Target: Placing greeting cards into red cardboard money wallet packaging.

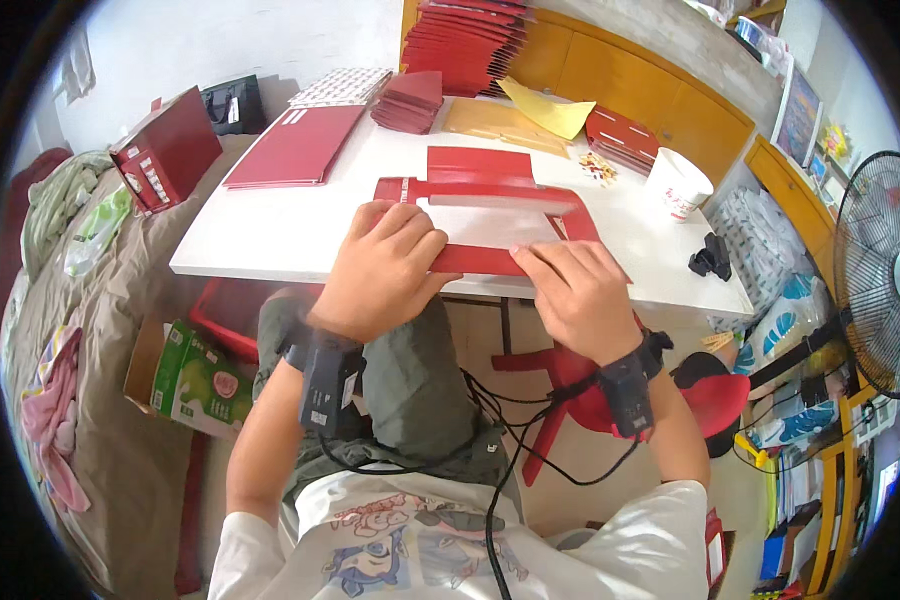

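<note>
A red cardboard piece with a large window-like opening (480, 260) lies at the front edge of the white table, a red flap standing out at its far side. My left hand (390, 262) grips its near left part, fingers curled over the card. On its near right part my right hand (574, 296) pinches the edge between thumb and fingers. A pale, clear-looking strip runs along the far side of the opening. Both wrists wear black strapped devices with cables. The fingertips under the card are hidden.
Around the white table (229, 244) stand a dark red folder (296, 146), red card stacks (409, 101), yellow sheets (547, 109), a paper cup (677, 184), small pieces (598, 169) and a black clip-like object (711, 257). A fan (877, 274) stands at the right.
</note>
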`<state>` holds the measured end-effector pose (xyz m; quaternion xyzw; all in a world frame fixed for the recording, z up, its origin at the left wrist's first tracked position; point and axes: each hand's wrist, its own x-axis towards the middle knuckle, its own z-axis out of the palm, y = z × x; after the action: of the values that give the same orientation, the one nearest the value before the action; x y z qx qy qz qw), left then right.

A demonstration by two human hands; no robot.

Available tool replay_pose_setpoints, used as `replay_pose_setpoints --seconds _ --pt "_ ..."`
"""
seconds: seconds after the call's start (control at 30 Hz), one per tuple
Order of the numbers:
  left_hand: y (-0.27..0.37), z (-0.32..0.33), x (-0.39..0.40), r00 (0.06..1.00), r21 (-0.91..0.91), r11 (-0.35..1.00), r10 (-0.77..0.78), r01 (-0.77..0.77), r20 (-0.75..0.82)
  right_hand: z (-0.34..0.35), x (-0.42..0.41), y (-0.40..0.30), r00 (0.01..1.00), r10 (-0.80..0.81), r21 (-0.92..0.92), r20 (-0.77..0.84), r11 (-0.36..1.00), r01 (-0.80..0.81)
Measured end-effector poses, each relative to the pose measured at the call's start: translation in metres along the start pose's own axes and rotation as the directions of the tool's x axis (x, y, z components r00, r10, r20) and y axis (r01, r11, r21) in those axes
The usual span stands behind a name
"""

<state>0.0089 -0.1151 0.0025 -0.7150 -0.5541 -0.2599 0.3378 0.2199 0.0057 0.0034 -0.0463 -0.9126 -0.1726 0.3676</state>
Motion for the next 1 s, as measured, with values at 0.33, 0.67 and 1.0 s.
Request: replay_pose_setpoints --seconds 0.33,0.67,1.0 --pt "0.025 -0.002 -0.005 0.999 -0.039 0.999 -0.012 0.010 -0.036 0.007 0.010 -0.020 0.999 0.005 -0.009 0.035 1.000 -0.004" --pt "-0.020 -0.014 -0.044 0.883 0.185 0.865 -0.467 0.466 -0.042 -0.012 -0.024 0.024 0.937 0.274 0.320 -0.217 0.927 -0.197" --pt "-0.022 -0.006 -0.028 0.915 -0.443 0.863 -0.356 0.243 -0.192 -0.002 -0.027 0.031 0.913 0.408 0.780 0.020 0.565 -0.269"
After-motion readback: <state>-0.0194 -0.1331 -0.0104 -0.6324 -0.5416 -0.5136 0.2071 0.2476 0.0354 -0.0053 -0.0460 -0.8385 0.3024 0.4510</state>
